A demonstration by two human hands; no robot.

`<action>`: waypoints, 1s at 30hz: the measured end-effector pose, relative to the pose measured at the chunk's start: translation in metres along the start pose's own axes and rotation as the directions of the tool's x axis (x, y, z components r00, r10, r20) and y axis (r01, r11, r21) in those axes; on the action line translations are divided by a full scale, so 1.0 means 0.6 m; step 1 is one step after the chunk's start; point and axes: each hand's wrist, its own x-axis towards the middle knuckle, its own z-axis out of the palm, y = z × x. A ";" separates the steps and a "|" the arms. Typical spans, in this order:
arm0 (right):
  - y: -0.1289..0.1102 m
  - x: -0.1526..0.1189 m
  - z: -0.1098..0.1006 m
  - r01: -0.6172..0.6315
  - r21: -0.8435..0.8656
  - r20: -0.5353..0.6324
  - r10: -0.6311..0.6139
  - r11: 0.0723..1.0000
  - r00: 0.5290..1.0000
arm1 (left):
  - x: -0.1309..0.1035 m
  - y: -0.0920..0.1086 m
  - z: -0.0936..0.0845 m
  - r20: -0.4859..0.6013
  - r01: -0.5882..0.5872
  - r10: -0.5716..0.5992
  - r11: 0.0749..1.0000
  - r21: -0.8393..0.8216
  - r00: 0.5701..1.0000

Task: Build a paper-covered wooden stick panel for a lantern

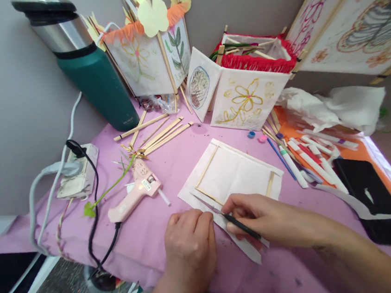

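A white paper sheet lies on the purple cloth, with a rectangular frame of thin wooden sticks on top of it. My right hand grips scissors with a dark handle, their slim metal blades pointing left along the sheet's front edge. A partly cut strip of paper hangs from that edge, below the scissors. My left hand is closed at the sheet's front left edge, beside the blades. Its fingers are curled down and appear to pinch the paper, though the fingertips are hidden.
To the left lie a pink glue gun, a power strip with cords and a pile of sticks. A green bottle and decorated paper lanterns stand behind. Markers and a black phone-like slab are at right.
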 end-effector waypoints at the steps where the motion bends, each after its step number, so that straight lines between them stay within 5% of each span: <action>1: -0.003 0.001 0.001 0.003 -0.001 -0.005 -0.003 1.000 1.000 | 0.000 0.000 0.000 -0.002 0.001 -0.001 1.000 -0.003 1.000; 30: -0.012 0.017 0.005 0.021 -0.057 -0.045 -0.024 0.998 0.999 | 0.000 0.000 -0.001 0.024 0.009 -0.009 1.000 -0.012 1.000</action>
